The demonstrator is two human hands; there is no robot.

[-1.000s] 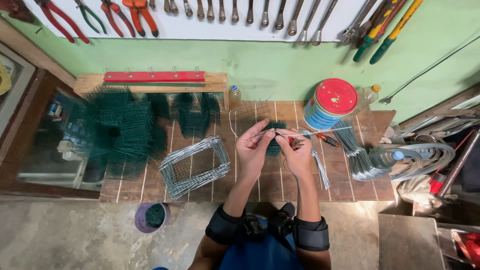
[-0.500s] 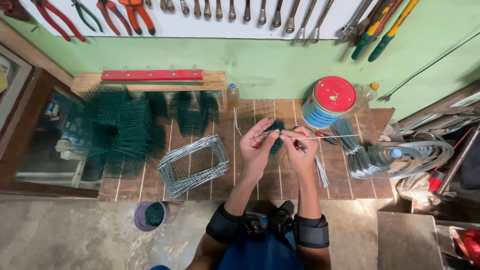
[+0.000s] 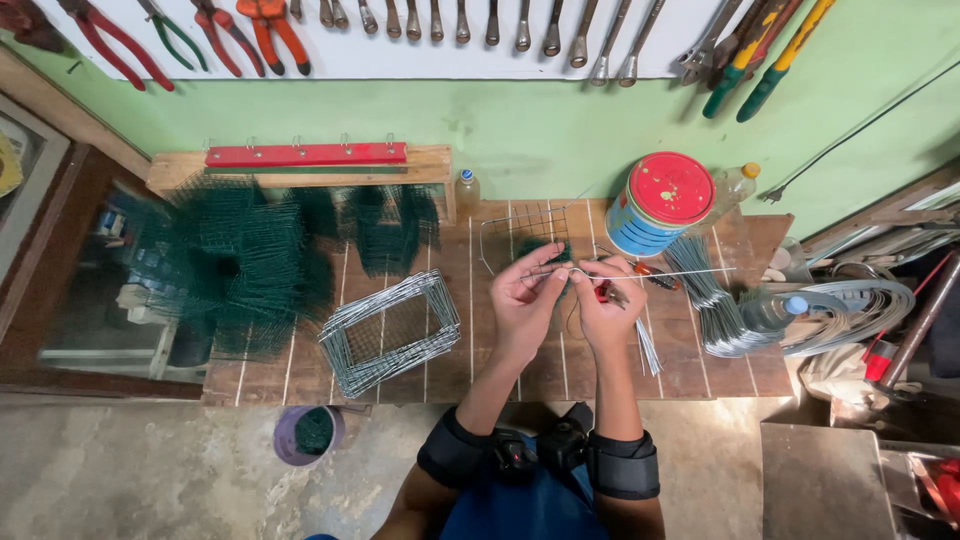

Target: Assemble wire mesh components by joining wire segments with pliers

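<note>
Left hand and right hand are both pinching one thin steel wire — held level above the wooden worktop, near the red-lidded tin.

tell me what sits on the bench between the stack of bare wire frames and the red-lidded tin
In the head view, both hands lie between the wire frames and the tin: left hand, right hand, both pinching a thin straight wire over green mesh.

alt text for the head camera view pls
Seen from above, a person's left hand and right hand hold a thin metal wire over a wooden workbench, with green wire mesh and a red-lidded tin nearby.
</note>
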